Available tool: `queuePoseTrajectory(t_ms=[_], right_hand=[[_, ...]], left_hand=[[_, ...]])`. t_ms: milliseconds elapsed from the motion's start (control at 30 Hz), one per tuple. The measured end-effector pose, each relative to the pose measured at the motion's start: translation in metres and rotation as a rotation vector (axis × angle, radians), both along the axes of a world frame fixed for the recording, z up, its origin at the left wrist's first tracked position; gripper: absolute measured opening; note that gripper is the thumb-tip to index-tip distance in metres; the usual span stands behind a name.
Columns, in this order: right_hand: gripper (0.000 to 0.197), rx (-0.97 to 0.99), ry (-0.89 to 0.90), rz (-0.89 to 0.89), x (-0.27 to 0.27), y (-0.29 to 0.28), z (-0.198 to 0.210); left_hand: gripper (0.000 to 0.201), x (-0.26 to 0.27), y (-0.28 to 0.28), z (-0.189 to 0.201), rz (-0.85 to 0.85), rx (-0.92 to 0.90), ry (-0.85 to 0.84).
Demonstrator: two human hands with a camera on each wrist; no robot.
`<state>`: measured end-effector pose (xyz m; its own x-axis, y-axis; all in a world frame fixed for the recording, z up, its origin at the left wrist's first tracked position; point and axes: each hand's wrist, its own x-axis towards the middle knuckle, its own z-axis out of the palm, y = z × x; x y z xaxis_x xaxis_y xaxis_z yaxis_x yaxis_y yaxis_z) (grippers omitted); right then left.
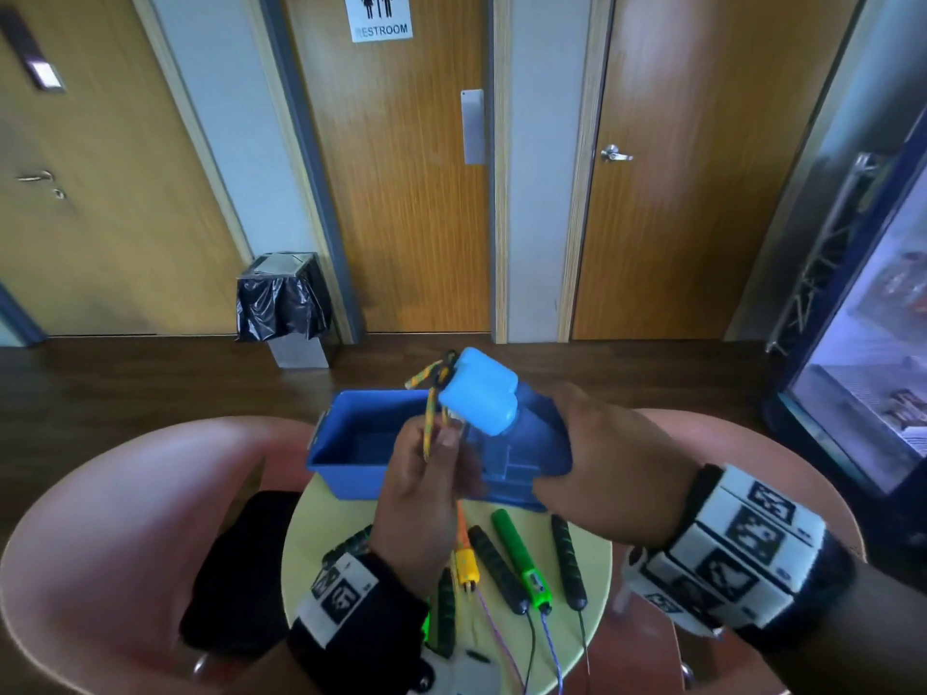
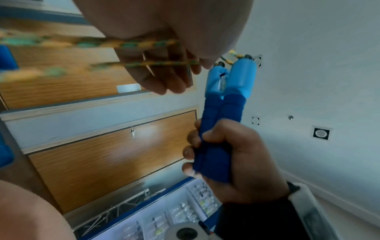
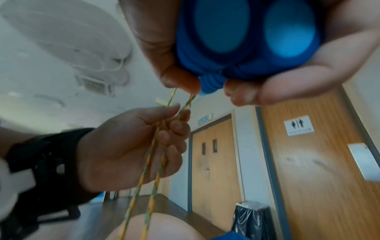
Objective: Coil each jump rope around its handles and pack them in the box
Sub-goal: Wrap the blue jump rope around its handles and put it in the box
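While my right hand (image 1: 597,459) is wrapped tight around both blue handles (image 2: 224,116) held side by side, my left hand (image 1: 421,474) has its fingers curled around the two strands of yellow-green rope (image 3: 156,162) just below where they come out of the handle tops. So nothing is coiled yet, as far as I can judge, just the pair squeezed together mid-frame in the head view, hovering over the open blue box (image 1: 351,474) at the far edge of the little yellow table (image 1: 587,619).

Lower middle of that same view, the other ropes are waiting: two black handles (image 1: 496,569), a green handle (image 1: 521,559) and a yellow-orange one (image 1: 464,556), lined up on the tabletop with their cords trailing off the near edge.

What worries me: the rope hangs long and runs down out of the bottom of the right wrist view, so once I start winding, the slack could swing and snag those trailing cords or drag a handle off the table. Also, two round handles in one fist like to roll against each other, so if my squeeze loosens the first wraps could slide off the ends and I'd be starting over.
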<state>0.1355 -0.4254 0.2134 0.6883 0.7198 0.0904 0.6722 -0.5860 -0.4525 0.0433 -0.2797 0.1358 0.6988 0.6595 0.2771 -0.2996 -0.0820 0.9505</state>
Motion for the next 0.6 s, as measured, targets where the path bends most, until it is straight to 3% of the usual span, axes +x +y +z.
queuePoseTrajectory(t_ms=[200, 333, 467, 533, 600], right_hand=[[0.020, 0.432, 0.620, -0.138, -0.001, 0.007, -0.009], [0.047, 0.604, 0.994, -0.089, -0.013, 0.015, -0.025], [0.059, 0.673, 1.451, -0.010, -0.011, 0.015, -0.033], [0.055, 0.691, 1.530, 0.025, -0.007, 0.010, -0.034], [0.051, 0.699, 1.503, 0.014, -0.003, 0.009, -0.034]], left_hand=[[0.040, 0.004, -0.004, -0.017, -0.077, -0.050, 0.070], [0.044, 0.009, -0.009, -0.018, -0.203, 0.180, 0.183], [0.042, 0.014, -0.006, -0.011, -0.419, 0.015, 0.245], [0.042, 0.011, -0.003, -0.005, -0.458, 0.033, 0.302], [0.042, 0.008, 0.000, 0.003, -0.409, 0.164, 0.354]])
